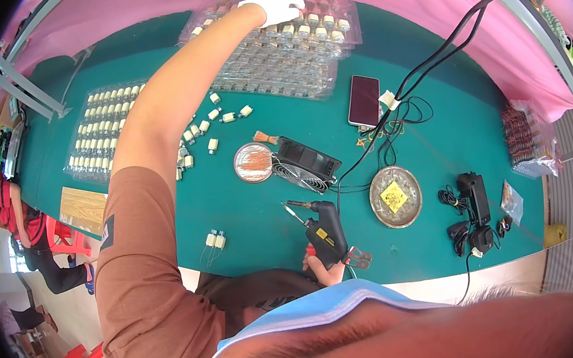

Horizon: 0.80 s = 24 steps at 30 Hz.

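Note:
My left hand (274,5), in a white glove, reaches to the far side of the table over a stack of clear plastic trays (267,75). Its fingers curl down among small cream-and-metal components (323,32) in the top tray; what they pinch, if anything, is hidden. Close to my body, my right hand (325,271) is wrapped round the handle of a black soldering gun (328,231), whose tip points away to the left. Small scissors (359,258) with red handles lie beside that hand. To its left, components with thin wire leads (214,240) lie on the table.
Loose components (228,117) lie mid-table, beside another filled tray (101,133). A black fan (302,163), a dish of copper-coloured wires (253,163), a phone (364,99) and a round tin (376,200) stand centrally. Black cables (472,13) hang at right, near adapters (474,200).

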{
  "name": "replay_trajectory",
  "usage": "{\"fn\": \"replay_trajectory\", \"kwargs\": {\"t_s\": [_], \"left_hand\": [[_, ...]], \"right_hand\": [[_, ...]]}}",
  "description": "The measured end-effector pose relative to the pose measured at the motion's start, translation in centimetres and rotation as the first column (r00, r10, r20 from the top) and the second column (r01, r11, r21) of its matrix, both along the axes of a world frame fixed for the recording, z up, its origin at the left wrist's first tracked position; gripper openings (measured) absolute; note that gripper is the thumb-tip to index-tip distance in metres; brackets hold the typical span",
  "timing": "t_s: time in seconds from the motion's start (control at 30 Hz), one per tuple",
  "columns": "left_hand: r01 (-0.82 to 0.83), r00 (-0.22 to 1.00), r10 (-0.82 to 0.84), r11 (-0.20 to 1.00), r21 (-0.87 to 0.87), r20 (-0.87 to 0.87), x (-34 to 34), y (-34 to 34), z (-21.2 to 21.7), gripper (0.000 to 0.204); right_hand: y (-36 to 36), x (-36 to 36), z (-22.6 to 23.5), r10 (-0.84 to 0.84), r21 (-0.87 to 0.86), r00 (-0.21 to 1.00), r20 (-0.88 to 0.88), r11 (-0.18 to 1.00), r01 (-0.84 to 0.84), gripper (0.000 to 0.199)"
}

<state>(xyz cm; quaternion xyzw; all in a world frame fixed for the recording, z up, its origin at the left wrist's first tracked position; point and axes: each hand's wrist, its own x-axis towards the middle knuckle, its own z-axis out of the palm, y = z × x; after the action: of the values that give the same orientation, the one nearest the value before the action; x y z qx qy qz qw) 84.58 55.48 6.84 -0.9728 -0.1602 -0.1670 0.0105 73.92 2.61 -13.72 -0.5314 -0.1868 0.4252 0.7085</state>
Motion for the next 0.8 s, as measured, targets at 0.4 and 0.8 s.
{"fn": "replay_trajectory", "kwargs": {"t_s": [0.4,0.8], "left_hand": [[0.01,0.998,-0.024,0.973,-0.23,-0.056,-4.0,-0.2,2.1,0.033],[0.0,0.966,-0.083,0.947,-0.322,-0.245,-30.8,-24.5,-7.1,0.032]], "right_hand": [[0.5,-0.5,0.9,-0.059,0.001,0.998,-0.006,0.998,0.059,0.027],[0.5,-1.1,1.2,-0.044,0.045,0.999,0.008,0.998,0.043,0.032]]}}
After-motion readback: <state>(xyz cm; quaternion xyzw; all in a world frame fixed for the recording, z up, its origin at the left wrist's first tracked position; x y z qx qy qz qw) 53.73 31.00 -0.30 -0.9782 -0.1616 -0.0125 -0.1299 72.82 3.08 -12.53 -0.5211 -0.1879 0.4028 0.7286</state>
